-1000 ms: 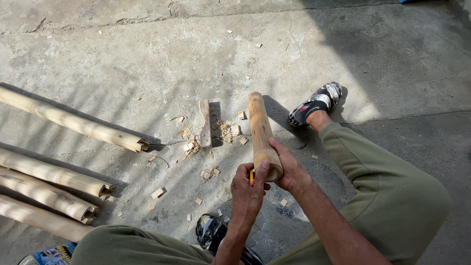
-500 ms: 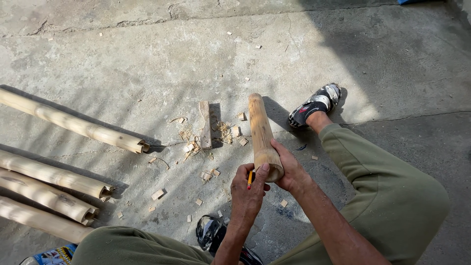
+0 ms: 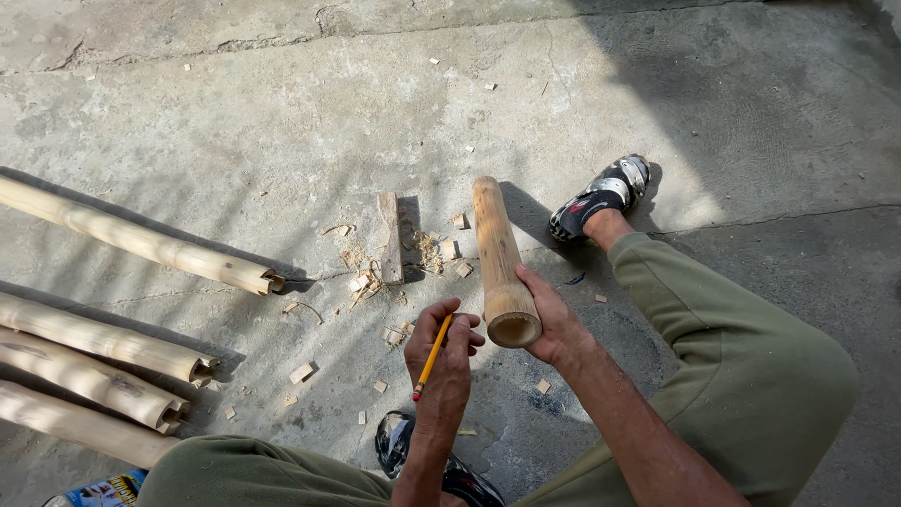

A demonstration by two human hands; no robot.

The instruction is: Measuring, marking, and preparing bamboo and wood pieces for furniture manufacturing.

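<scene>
Right hand: the right hand (image 3: pixel 556 324) is wrapped around the near end of a short bamboo section (image 3: pixel 497 255), holding it up off the ground with its hollow cut end facing the camera
Left hand: the left hand (image 3: pixel 443 361) is closed on a yellow pencil (image 3: pixel 433 356), pinched between thumb and fingers, just beside the bamboo's cut end
Bamboo section: it slants away from the person above the concrete floor (image 3: pixel 282 122), far end toward a black-and-white shoe (image 3: pixel 601 197)
On the floor: a flat strip of wood (image 3: pixel 389 237) lies among pale wood chips (image 3: pixel 375 282) left of the held piece
Left edge: four longer bamboo poles (image 3: pixel 131 239) lie side by side, cut ends pointing toward the chips
Legs: olive-green trousers (image 3: pixel 741 366) frame the scene, knees spread to either side of the hands
</scene>
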